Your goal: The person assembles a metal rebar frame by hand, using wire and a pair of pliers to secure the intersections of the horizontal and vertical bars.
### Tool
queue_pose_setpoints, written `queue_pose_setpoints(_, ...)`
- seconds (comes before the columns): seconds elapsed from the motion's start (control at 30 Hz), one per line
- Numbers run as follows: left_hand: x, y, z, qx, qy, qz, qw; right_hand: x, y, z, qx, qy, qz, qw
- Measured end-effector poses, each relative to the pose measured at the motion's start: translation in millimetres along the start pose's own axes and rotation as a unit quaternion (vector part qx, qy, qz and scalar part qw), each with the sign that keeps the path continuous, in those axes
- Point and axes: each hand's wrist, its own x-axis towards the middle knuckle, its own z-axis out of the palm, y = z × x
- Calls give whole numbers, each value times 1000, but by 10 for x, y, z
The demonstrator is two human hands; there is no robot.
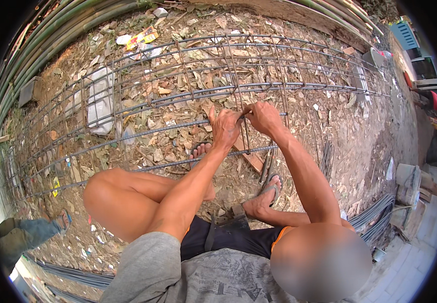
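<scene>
Head view: we squat over the rebar cage (188, 91), both arms stretched forward.
Our left hand (226, 127) curls round a long bar, thumb up; just beside it our right hand (264, 117) pinches tight at the same stirrup crossing (245, 121), wrists nearly touching.

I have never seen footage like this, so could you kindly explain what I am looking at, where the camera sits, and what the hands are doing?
There is no machine here: a person wears a wide fisheye camera on the head, looking down, so straight lines bend near the rim. The person squats on leaf-strewn dirt ground. In front lies a long cage of grey steel reinforcing bars. The left hand and the right hand meet at one crossing of the bars, pinching something thin; what it is cannot be made out. A white plastic sack lies under the cage, loose steel rods lie to the right, and another person's sandalled foot shows at left.
</scene>
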Motion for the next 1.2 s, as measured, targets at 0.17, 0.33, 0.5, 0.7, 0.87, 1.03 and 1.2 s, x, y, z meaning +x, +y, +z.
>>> queue_pose_setpoints(0.17, -38, -18, 16, 4, 10, 9, 1000, -286, 78, 34, 44, 55, -61, 996)
queue_pose_setpoints(0.33, -32, -22, 4, 9, 7, 12, 1000, -296, 85, 66, -74, 112, -136, 982)
queue_pose_setpoints(0.5, -18, -2, -3, 22, 17, 24, 999, -240, 131, 104, -99, 154, -185, 965)
queue_pose_setpoints(0.7, -8, 22, 55, 27, 11, 31, 999, -350, 50, 313, -48, 166, -40, 984)
queue_pose_setpoints(0.87, -9, -37, -82, 33, -19, -3, 999, -841, 365, 140, 408, 339, 223, 818)
queue_pose_setpoints(1.03, 53, -19, -10, -8, -72, -17, 997, -1898, 1015, 1484, 305, 149, 451, 825)
queue_pose_setpoints(1.2, 123, 36, -163, -20, -102, -46, 994, -1845, 384, 1815, 163, -18, 425, 890)
